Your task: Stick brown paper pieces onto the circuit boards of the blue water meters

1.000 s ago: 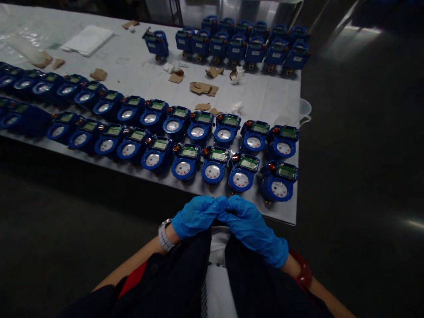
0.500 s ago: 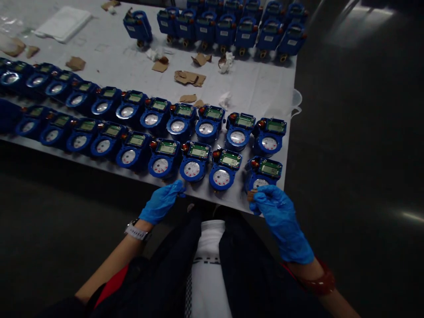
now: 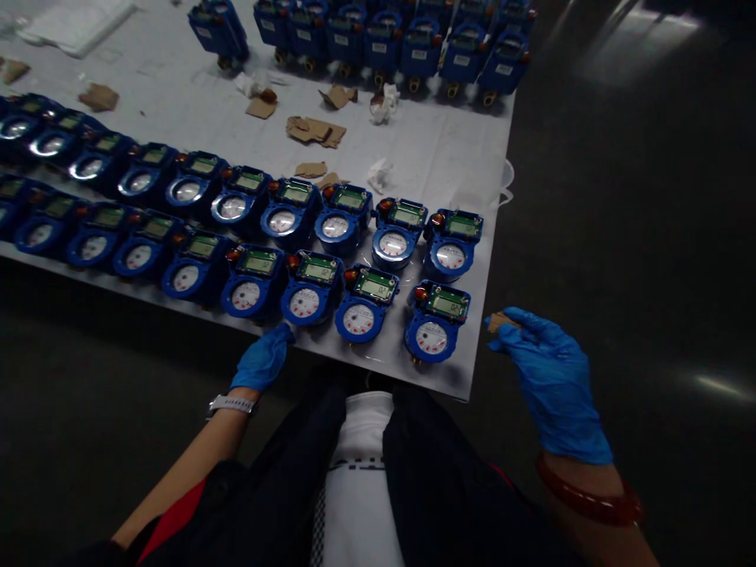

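Both my hands wear blue gloves. My right hand [image 3: 546,370] hovers past the table's right edge and pinches a small brown cardboard scrap [image 3: 499,320] between thumb and fingers. My left hand [image 3: 261,358] rests at the table's near edge, fingers curled, just below a blue water meter [image 3: 249,283] in the front row. The nearest meter to my right hand is the last one in the front row [image 3: 435,323], with a white dial and green display.
Two long rows of blue meters run leftward across the white table [image 3: 437,150]. Another group of meters [image 3: 378,39] stands at the far edge. Cardboard scraps [image 3: 316,130] and crumpled paper [image 3: 378,173] lie between. Dark floor surrounds the table.
My hands, joined together a second ago, have parted. The right hand moved rightward off the table edge with the scrap. The left slid left along the near edge.
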`<state>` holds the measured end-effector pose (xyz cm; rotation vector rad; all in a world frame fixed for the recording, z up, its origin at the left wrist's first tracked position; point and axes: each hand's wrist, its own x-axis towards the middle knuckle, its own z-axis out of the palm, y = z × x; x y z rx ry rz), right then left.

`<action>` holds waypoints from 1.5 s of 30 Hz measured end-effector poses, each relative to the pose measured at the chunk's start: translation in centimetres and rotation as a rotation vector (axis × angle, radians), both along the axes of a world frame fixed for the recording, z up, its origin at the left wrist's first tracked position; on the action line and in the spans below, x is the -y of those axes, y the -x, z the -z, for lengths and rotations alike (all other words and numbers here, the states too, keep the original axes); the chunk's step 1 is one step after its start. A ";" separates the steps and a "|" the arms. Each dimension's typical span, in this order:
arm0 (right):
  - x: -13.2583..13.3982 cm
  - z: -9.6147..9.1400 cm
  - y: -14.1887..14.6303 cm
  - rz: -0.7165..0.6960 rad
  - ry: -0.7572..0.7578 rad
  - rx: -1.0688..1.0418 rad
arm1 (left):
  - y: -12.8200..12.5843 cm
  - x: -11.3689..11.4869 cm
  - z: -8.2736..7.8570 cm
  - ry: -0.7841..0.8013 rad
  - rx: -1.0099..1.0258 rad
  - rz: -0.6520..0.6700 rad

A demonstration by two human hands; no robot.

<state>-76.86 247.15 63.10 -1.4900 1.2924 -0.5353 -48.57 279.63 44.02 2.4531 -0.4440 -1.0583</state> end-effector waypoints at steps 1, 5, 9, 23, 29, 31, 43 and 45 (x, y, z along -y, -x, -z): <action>0.0 0.1 -0.2 -0.026 -0.017 -0.017 | 0.1 0.2 -0.1 -0.040 0.026 0.026; -0.2 0.6 -0.9 -0.087 0.000 -0.063 | 0.9 0.9 -0.2 -0.219 0.174 0.165; -0.2 1.0 -1.5 -0.095 0.054 -0.111 | 1.4 1.3 0.1 -0.228 0.237 0.277; 0.4 2.2 -2.9 -0.178 0.040 -0.152 | 2.1 0.9 1.7 -0.131 0.268 0.166; 0.9 2.0 -3.3 -0.177 0.114 -0.177 | 2.5 0.7 2.7 -0.082 0.283 0.120; 1.0 2.0 -3.4 -0.183 0.123 -0.196 | 2.5 0.7 2.7 -0.089 0.285 0.100; 1.1 2.9 -4.0 -0.219 0.084 -0.275 | 2.5 1.4 1.7 -0.113 0.300 0.039; 1.1 3.2 -4.1 -0.214 0.056 -0.286 | 2.5 1.5 1.7 -0.109 0.303 0.031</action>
